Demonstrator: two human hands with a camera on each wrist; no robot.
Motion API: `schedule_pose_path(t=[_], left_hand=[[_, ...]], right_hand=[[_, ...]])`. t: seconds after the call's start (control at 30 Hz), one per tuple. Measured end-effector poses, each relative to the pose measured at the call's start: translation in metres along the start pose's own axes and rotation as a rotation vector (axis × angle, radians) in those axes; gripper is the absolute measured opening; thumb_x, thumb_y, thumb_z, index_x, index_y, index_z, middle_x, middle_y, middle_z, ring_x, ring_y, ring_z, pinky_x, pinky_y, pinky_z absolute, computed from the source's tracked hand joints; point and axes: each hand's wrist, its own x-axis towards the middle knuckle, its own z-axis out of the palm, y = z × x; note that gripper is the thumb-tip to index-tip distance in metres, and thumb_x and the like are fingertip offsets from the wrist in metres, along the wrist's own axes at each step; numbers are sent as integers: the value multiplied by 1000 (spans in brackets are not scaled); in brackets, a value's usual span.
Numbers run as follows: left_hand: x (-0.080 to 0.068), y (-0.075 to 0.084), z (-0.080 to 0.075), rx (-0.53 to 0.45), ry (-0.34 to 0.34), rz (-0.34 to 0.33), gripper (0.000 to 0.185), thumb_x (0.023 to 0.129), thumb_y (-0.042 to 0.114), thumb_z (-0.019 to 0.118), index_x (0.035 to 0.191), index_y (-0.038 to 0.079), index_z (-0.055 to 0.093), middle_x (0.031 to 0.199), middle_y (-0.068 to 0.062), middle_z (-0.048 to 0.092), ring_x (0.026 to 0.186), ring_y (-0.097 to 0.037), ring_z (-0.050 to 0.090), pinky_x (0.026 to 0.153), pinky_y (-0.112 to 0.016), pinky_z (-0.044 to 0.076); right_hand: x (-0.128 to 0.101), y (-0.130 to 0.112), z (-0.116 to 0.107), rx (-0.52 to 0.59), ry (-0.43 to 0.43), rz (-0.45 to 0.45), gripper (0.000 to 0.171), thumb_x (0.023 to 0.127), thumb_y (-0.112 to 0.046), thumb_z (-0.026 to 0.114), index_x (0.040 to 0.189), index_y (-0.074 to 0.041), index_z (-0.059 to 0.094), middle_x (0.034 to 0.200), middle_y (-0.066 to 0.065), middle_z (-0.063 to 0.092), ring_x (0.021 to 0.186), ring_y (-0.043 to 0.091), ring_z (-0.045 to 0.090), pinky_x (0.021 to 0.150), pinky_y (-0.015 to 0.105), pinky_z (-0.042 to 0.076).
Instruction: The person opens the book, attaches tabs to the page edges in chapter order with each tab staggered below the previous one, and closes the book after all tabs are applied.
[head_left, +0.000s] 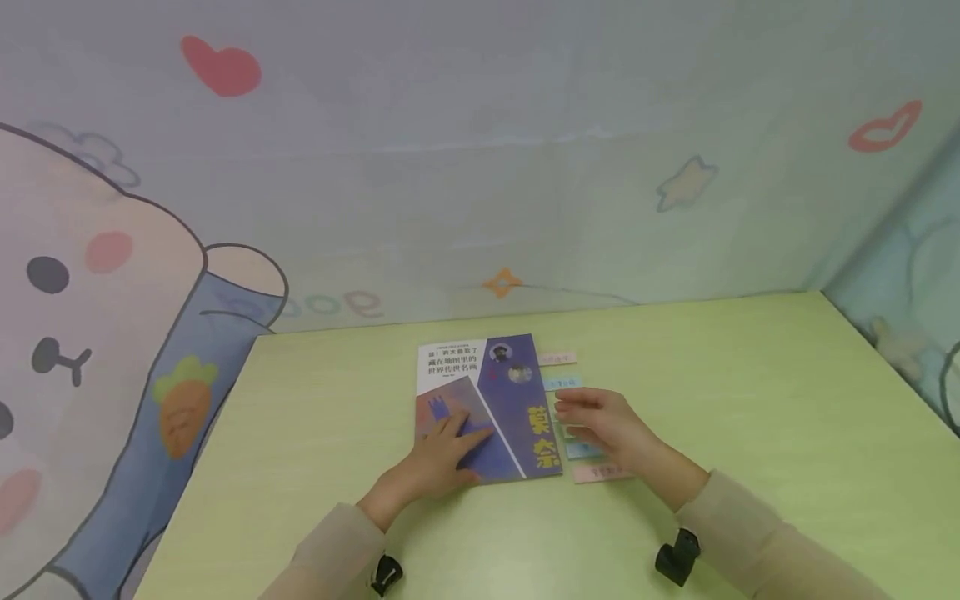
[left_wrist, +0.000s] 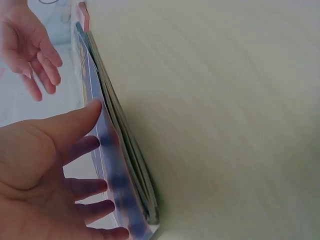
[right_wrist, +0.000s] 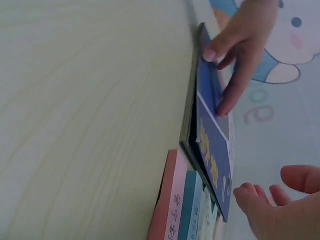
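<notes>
A purple and white book (head_left: 517, 433) with Chinese lettering lies on the table, its cover facing up. My left hand (head_left: 442, 454) rests on the lower left of the cover with its fingers spread. Off the book's right edge, my right hand (head_left: 618, 425) hovers with relaxed fingers and holds nothing. Beneath and around it lies a column of small labelled pieces in pink (head_left: 596, 474) and blue (head_left: 562, 384), partly hidden by that hand. From the right wrist view, the pink piece (right_wrist: 170, 195) and the teal one (right_wrist: 190, 210) look like thick blocks bearing handwriting. A dark gap shows under the book's cover there.
The pale yellow-green table (head_left: 315, 417) stands against a cloth backdrop (head_left: 450, 208) printed with hearts, a star and a cartoon bear (head_left: 90, 333). A dark cable (head_left: 947, 392) hangs at the far right. Small black cameras (head_left: 678, 557) are strapped at the wrists.
</notes>
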Motion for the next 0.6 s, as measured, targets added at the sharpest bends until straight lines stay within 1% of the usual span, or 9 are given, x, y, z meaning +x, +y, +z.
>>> schedule_pose_path(t=[0.07, 0.13, 0.17, 0.2, 0.23, 0.27, 0.33, 0.43, 0.6], left_hand=[[2, 0, -1, 4, -7, -15, 57, 89, 23, 64, 139, 6, 43, 146, -29, 23, 132, -50, 21, 98, -69, 23], [4, 0, -2, 1, -19, -41, 61, 89, 28, 63, 141, 5, 40, 147, -29, 19, 134, -49, 16, 98, -70, 21], [4, 0, -2, 6, -23, -52, 64, 89, 30, 63, 142, 5, 38, 148, -30, 17, 134, -49, 14, 98, -70, 21], [4, 0, -1, 8, -27, -63, 67, 88, 33, 63, 143, 5, 37, 148, -30, 15, 134, -50, 13, 98, -70, 20], [5, 0, 0, 8, -30, -70, 70, 87, 35, 64, 143, 5, 35, 148, -31, 14, 134, -50, 12, 97, -71, 20], [5, 0, 1, 9, -31, -75, 73, 86, 37, 65, 144, 5, 34, 148, -32, 13, 134, -51, 11, 97, -71, 19], [6, 1, 2, 9, -28, -76, 77, 84, 40, 66, 145, 5, 33, 148, -33, 12, 134, -52, 11, 96, -72, 19], [6, 2, 4, 0, -19, -69, 79, 83, 39, 68, 144, 5, 33, 147, -34, 12, 133, -53, 11, 96, -73, 19], [5, 2, 5, 6, -9, -76, 79, 82, 37, 69, 144, 4, 33, 147, -34, 13, 133, -53, 12, 95, -73, 19]], right_hand=[[2, 3, 7, -347, -35, -191, 39, 89, -1, 57, 126, 9, 51, 129, 25, 51, 117, 37, 51, 95, 43, 44], [5, 7, 16, -691, -63, -380, 39, 86, -2, 61, 123, 9, 54, 129, 26, 50, 119, 40, 48, 96, 47, 42], [6, 9, 21, -824, -87, -453, 42, 85, -3, 63, 124, 9, 54, 132, 27, 47, 121, 41, 45, 97, 49, 40], [8, 11, 26, -932, -116, -520, 46, 84, -5, 65, 125, 10, 52, 134, 29, 43, 124, 43, 41, 99, 50, 38], [10, 13, 30, -1006, -152, -554, 50, 84, -8, 66, 128, 11, 49, 137, 32, 38, 126, 44, 37, 101, 51, 35], [12, 15, 34, -1057, -188, -566, 55, 85, -11, 67, 130, 12, 46, 139, 34, 33, 128, 45, 33, 102, 51, 33], [15, 18, 39, -1110, -239, -552, 62, 85, -16, 68, 132, 14, 41, 140, 37, 27, 131, 47, 27, 106, 51, 27], [18, 21, 45, -1138, -258, -489, 65, 85, -20, 69, 133, 14, 41, 140, 39, 25, 131, 48, 25, 107, 51, 24], [20, 22, 49, -1151, -277, -451, 65, 84, -22, 68, 132, 14, 41, 138, 40, 26, 129, 50, 26, 106, 52, 25]])
